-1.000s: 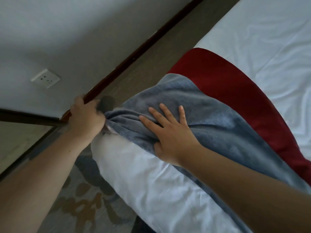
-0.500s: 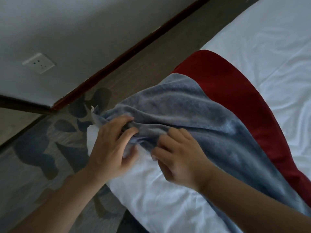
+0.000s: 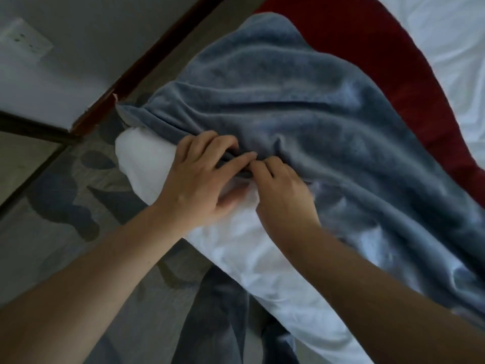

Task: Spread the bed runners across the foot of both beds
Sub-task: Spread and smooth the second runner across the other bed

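A blue-grey bed runner [image 3: 301, 106] with a red band [image 3: 388, 61] along its far side lies across the foot of a white bed [image 3: 262, 261], rumpled into folds near the corner. My left hand [image 3: 199, 179] and my right hand [image 3: 280, 185] meet at the runner's near edge, both pinching a fold of the blue-grey fabric between fingers and thumb. The runner's end hangs over the bed's corner at the left. Its right end runs out of view.
A patterned grey carpet [image 3: 60, 206] covers the floor to the left of the bed. The wall [image 3: 78, 48] with a dark red skirting board [image 3: 157, 53] and a white socket [image 3: 25, 39] stands close beyond the bed's corner. White sheet [image 3: 451, 30] fills the top right.
Both hands have come together at the runner's near edge and closed on a fold; a second ago the left held the corner and the right lay flat. The view has moved closer.
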Demonstrator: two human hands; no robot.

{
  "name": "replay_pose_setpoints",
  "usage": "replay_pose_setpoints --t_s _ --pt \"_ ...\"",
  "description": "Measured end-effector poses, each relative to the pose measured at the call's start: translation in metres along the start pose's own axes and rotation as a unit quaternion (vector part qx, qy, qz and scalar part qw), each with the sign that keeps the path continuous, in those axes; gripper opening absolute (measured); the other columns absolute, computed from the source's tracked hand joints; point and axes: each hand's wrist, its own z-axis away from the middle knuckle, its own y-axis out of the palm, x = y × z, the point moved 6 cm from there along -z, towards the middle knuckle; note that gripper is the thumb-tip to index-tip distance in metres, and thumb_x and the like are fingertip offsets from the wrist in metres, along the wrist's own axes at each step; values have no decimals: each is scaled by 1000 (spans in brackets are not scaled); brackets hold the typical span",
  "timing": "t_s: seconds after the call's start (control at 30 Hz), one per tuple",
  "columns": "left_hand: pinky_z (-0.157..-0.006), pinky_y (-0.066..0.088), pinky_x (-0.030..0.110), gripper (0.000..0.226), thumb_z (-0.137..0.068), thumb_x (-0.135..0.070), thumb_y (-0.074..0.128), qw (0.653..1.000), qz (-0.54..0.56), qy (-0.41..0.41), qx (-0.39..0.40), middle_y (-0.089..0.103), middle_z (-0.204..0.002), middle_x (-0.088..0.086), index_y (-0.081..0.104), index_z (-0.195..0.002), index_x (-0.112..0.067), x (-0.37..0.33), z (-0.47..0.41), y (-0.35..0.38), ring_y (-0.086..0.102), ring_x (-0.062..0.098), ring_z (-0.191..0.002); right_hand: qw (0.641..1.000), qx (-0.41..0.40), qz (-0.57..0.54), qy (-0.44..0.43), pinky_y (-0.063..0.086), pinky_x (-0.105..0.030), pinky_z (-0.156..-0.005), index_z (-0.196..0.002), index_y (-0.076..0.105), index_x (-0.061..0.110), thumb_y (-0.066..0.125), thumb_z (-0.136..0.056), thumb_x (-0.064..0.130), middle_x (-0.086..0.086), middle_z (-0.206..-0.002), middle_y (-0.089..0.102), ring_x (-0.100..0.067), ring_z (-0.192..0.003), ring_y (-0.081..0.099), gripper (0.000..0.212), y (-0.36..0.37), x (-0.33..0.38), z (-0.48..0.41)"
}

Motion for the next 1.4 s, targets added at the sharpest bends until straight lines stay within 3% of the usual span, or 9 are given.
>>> replay_pose_setpoints --t_s 0.2,0.37,0.53,0.63,0.73,0.83,0.93,1.13,1.4 --pt "-102 43 50 39 -103 -48 55 999 42 27 1 66 -137 7 73 -127 -23 -41 38 1 57 33 -133 998 -4 70 -8 40 -26 -39 -119 68 9 30 -86 9 -7 -83 66 -21 -42 56 51 3 8 66" --pt "-118 35 51 44 -108 -43 40 992 95 23 84 41 -160 3 63 -140 -24 -79 78 13 31 27 -153 991 129 38 11 47 -34 -64 -143 38 22 41 -98 20 -1 -118 60 -28 -81 68 45 41 -14 101" --pt "-122 27 50 50 -109 -39 24 991 99 -75 49 30 -167 1 45 -153 -31 -58 66 8 20 19 -157 998 64 10 -20 52 -34 -60 -113 47 31 17 -102 55 9 -91 63 -15 -64 62 40 19 -5 86" --pt "-117 31 52 52 -108 -41 28 980 70 -182 31 17 -171 3 30 -159 -36 -13 34 1 11 22 -159 998 12 -29 -56 51 -34 -57 -99 55 32 24 -101 50 11 -86 61 -13 -64 58 36 -4 2 54" --pt "-114 32 59 58 -106 -46 31 959 49 -277 42 6 -172 8 16 -162 -40 43 1 -5 4 29 -159 994 -41 -57 -89 52 -34 -62 -107 64 26 45 -99 35 8 -99 62 -15 -79 58 23 -24 8 0" --pt "-117 24 63 59 -102 -59 11 931 27 -356 81 15 -171 5 12 -159 -44 92 -22 -4 13 28 -158 993 -57 -37 -102 52 -37 -93 -136 56 25 45 -101 46 2 -129 57 -17 -115 54 42 -37 12 -69" --pt "-119 22 62 63 -99 -66 1 903 78 -409 104 19 -170 -2 15 -157 -48 130 -29 6 16 27 -157 993 -28 44 -101 34 -45 -114 -153 36 32 28 -102 62 -3 -154 40 -24 -144 34 59 -44 20 -146" --pt "-118 21 63 68 -89 -85 10 857 192 -447 173 6 -172 -7 -2 -151 -63 158 -22 36 15 29 -157 973 145 163 -76 4 -52 -125 -156 28 40 25 -96 69 -3 -168 17 -31 -155 7 66 -18 16 -259" --pt "-116 -12 72 67 -87 -87 13 796 260 -488 245 15 -168 -23 16 -150 -65 188 -17 62 19 21 -156 908 310 275 59 -5 -64 -117 -145 48 41 34 -86 70 -4 -155 44 -33 -151 20 67 7 -9 -312"
